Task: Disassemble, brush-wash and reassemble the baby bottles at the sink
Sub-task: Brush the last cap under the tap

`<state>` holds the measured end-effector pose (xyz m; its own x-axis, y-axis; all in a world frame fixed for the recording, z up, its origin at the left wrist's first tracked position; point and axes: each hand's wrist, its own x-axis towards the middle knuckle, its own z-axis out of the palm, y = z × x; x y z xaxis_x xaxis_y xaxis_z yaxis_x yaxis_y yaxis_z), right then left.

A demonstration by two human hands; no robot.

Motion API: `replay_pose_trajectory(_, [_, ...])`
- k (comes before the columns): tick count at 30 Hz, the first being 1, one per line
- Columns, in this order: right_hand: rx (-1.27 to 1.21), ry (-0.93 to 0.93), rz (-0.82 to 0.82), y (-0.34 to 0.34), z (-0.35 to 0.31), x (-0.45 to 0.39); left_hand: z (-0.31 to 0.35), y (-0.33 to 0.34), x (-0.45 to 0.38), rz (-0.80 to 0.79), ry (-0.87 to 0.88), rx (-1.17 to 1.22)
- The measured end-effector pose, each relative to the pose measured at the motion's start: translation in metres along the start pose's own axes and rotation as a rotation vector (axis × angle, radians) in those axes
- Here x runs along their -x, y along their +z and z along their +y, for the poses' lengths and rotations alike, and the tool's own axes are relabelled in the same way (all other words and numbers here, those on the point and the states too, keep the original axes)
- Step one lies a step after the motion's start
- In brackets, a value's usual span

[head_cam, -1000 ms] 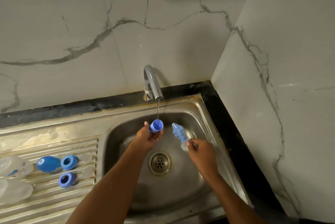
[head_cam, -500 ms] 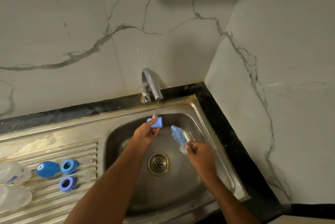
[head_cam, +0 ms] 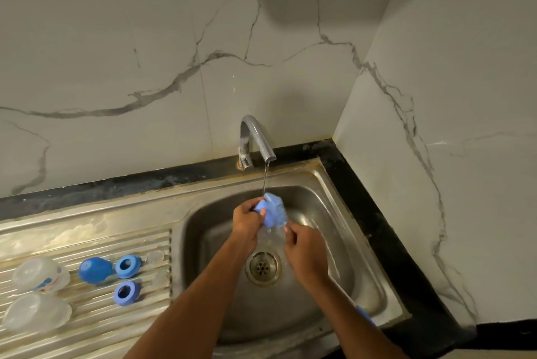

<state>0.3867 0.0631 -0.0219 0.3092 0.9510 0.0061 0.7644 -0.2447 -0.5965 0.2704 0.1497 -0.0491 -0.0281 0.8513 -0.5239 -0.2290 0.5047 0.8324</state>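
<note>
My left hand (head_cam: 247, 220) grips a small blue bottle cap (head_cam: 259, 207) under the running tap (head_cam: 257, 137). My right hand (head_cam: 305, 251) holds the handle of a blue bottle brush (head_cam: 276, 212), whose bristles press against the cap. Both hands are over the steel sink bowl (head_cam: 334, 213), above the drain (head_cam: 263, 268). On the draining board (head_cam: 87, 239) at left lie two clear bottles (head_cam: 39, 273) (head_cam: 36, 312), a blue cap (head_cam: 95, 270) and two blue rings (head_cam: 128, 266) (head_cam: 126, 293). Two clear teats (head_cam: 155, 257) (head_cam: 160, 279) lie beside the rings.
A marble wall stands behind the sink and another close on the right. A black counter edge (head_cam: 374, 213) runs round the sink. A thin stream of water falls from the tap onto the brush.
My right hand has brought the brush left and up against the cap. The cap in my left hand has turned and sits behind the bristles now. The camera view has shifted right.
</note>
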Motion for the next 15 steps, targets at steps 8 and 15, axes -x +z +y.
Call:
replay_pose_trajectory(8, [0.033,-0.038,-0.031,0.017,-0.015,0.007,0.007,-0.022,0.009,0.057,0.008,0.029])
replay_pose_trajectory(15, [0.009,-0.112,0.026,0.029,-0.029,0.010,0.015,-0.039,0.006,-0.044,-0.020,0.015])
